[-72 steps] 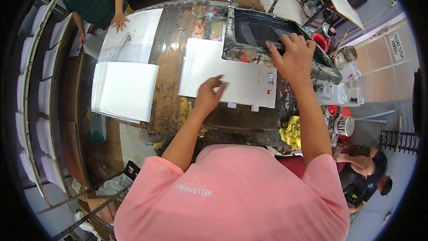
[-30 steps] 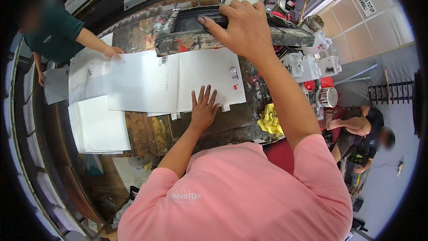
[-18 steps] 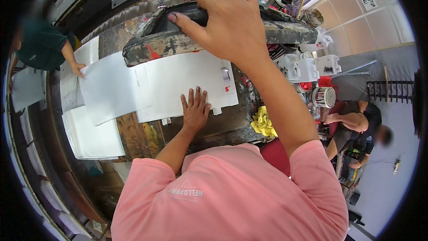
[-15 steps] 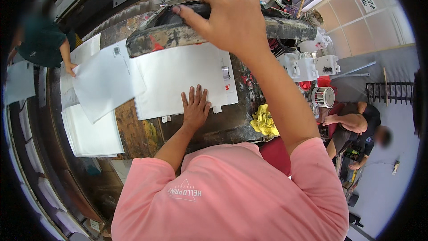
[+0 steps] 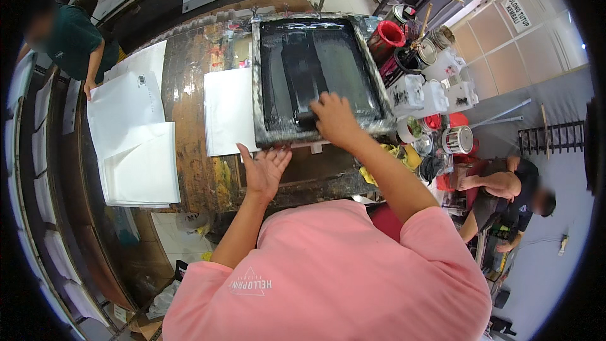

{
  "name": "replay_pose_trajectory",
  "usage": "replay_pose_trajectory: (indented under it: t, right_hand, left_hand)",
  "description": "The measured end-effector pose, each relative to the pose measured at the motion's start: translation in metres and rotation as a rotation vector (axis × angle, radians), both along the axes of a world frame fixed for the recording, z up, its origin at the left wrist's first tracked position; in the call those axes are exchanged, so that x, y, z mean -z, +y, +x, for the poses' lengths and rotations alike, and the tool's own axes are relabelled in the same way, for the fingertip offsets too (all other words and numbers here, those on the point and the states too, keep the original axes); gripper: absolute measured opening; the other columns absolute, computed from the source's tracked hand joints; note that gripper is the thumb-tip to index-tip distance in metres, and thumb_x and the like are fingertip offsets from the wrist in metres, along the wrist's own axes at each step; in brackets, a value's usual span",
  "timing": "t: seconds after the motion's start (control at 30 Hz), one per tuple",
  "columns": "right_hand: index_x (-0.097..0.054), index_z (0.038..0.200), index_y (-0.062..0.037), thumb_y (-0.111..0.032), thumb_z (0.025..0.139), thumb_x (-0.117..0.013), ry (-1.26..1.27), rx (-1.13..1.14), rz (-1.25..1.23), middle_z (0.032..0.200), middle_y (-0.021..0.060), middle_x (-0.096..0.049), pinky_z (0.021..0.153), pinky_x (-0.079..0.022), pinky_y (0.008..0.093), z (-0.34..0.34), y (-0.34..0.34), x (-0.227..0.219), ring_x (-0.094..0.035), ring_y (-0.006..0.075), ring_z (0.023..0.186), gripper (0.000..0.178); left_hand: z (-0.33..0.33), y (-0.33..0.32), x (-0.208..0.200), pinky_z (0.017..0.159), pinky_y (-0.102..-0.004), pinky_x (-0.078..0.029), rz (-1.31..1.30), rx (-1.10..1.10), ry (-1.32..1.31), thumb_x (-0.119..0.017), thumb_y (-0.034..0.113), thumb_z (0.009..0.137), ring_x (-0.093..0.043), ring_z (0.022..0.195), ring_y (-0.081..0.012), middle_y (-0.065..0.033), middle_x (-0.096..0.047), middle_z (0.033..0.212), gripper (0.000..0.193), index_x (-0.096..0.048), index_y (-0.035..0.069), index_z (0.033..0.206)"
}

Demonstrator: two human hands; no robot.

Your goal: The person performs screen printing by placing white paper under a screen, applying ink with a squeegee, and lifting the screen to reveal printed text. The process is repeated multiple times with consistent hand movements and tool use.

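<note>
Head view: black-inked rectangular screen-printing frame (image 5: 315,79) lies flat on paint-stained wooden worktable (image 5: 189,145), covering most of a white paper sheet (image 5: 227,110). Right hand (image 5: 333,119) rests on frame's near edge w/ fingers curled over a dark squeegee-like bar (image 5: 303,76); grip detail blurred. Left hand (image 5: 265,167) hovers just below frame's near-left corner, palm up, fingers spread, holding nothing. Stack of white sheets (image 5: 136,145) lies well left. Paint tins (image 5: 429,76) crowd frame's right side.
</note>
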State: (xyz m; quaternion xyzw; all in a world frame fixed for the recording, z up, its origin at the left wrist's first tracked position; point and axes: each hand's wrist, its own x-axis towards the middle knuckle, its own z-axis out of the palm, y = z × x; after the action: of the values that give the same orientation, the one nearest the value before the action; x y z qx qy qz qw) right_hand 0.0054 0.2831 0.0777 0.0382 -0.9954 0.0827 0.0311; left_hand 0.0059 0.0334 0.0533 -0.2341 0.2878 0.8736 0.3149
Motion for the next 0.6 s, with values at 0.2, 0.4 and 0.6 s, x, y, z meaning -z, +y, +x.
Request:
replay_pose_trajectory:
  t: [0.2,0.4,0.6]
  right_hand:
    - [-0.065,0.127,-0.0136,-0.017,0.081,-0.079,-0.088,0.021,-0.050,0.118,0.0076,-0.065,0.098,-0.040,0.0493,0.042,-0.024,0.083,-0.058,0.0301,0.119,0.048]
    - [-0.065,0.126,-0.0142,-0.017,0.085,-0.076,-0.023,0.024,-0.028,0.118,0.0065,-0.065,0.098,-0.040,0.0500,-0.009,-0.015,0.109,-0.060,0.0276,0.116,0.043]
    - [-0.064,0.127,-0.0155,-0.017,0.088,-0.074,0.041,0.115,0.075,0.121,0.0050,-0.065,0.098,-0.042,0.0520,-0.157,0.035,0.125,-0.061,0.0272,0.116,0.040]
  left_hand:
    - [-0.008,-0.011,0.096,0.122,-0.0502,-0.040,-0.148,0.170,-0.128,-0.042,0.100,0.082,-0.045,0.145,-0.0471,-0.0374,-0.030,0.160,0.151,0.026,-0.011,0.158]
    - [-0.007,-0.010,0.102,0.120,-0.0499,-0.042,-0.272,0.203,-0.199,-0.039,0.099,0.084,-0.046,0.145,-0.0457,-0.0393,-0.018,0.165,0.148,0.032,-0.009,0.156]
    - [-0.008,-0.007,0.103,0.123,-0.0525,-0.039,-0.306,0.201,-0.233,-0.041,0.097,0.085,-0.033,0.154,-0.0491,-0.0373,-0.013,0.169,0.145,0.024,-0.008,0.161]
